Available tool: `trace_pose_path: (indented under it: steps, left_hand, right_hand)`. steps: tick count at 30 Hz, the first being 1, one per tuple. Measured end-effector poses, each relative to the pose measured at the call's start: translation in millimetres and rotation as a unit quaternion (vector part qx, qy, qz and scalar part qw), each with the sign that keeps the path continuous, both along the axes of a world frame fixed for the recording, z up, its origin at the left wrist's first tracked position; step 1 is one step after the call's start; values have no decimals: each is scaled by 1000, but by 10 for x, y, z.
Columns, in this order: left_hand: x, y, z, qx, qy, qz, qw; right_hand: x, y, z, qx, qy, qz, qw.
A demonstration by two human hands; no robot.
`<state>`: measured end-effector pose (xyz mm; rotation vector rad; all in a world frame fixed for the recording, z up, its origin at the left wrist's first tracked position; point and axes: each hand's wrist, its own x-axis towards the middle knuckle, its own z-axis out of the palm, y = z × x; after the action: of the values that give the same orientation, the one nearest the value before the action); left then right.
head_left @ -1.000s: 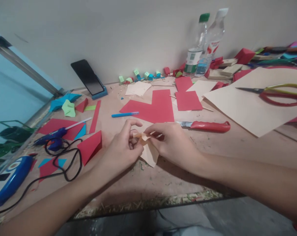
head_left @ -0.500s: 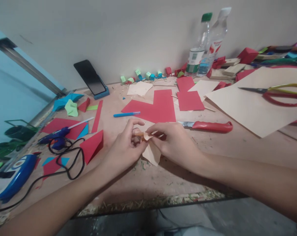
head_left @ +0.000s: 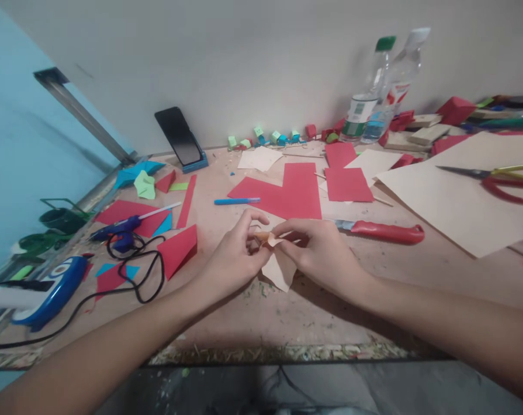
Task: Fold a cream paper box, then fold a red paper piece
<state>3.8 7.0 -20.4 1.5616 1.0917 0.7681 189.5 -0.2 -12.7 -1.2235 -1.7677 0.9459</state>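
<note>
The change that shows is in the small piece of beige paper (head_left: 281, 272) between the two hands, near the front of the worktop (head_left: 226, 328): its upper part is already bent out of flat and curled over, while the lower part spreads toward the front edge in a broad flap. The right hand (head_left: 328, 251) has its thumb and forefinger together, clamped on the curled edge. The left hand (head_left: 237, 251) steadies the other side, its thumb near the fold and its forefinger arched clear of the paper; how firmly its remaining fingers grip, I cannot tell, as they are partly hidden. The bend looks held by the fingers rather than set, so letting go could well let it spring open. Just behind the hands lie a blue marker (head_left: 237, 201) and a cut piece of red paper (head_left: 302, 187). The red-handled knife (head_left: 388, 231) lies beside the right hand, its blade pointing that way, and farther right the scissors (head_left: 510, 195) rest on a large beige sheet (head_left: 455, 213).
</note>
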Motion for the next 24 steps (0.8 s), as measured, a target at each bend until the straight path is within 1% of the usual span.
trace_pose_path:
  steps: [2, 4, 7, 11, 15, 19, 21, 22, 24]
  left_hand:
    - [-25, 4, 43, 30, 23, -3, 999]
    - [-60, 16, 95, 64, 25, -11, 998]
    - [-115, 63, 126, 80, -18, -39, 996]
    - [-158, 150, 40, 40, -91, -44, 994]
    - [-169, 194, -43, 28, -102, -44, 993]
    - [-150, 192, -45, 45, -82, -21, 995]
    - [-137, 184, -39, 41, -85, -9, 996]
    - [-130, 180, -36, 30, -95, -5, 995]
    - [-118, 169, -27, -21, -129, 1, 991]
  right_hand:
    - [2, 16, 2, -2, 15, -14, 1000]
    - [14, 37, 17, -21, 35, -32, 999]
    - [38, 68, 43, -57, 64, -42, 995]
    - [52, 94, 66, -85, 77, -32, 993]
    - [55, 102, 92, -106, 88, -35, 990]
    - [59, 95, 106, -116, 93, -24, 989]
    - [59, 89, 101, -118, 95, -22, 988]
    - [60, 88, 96, -116, 97, -24, 988]
    - [63, 88, 88, -109, 102, -31, 988]
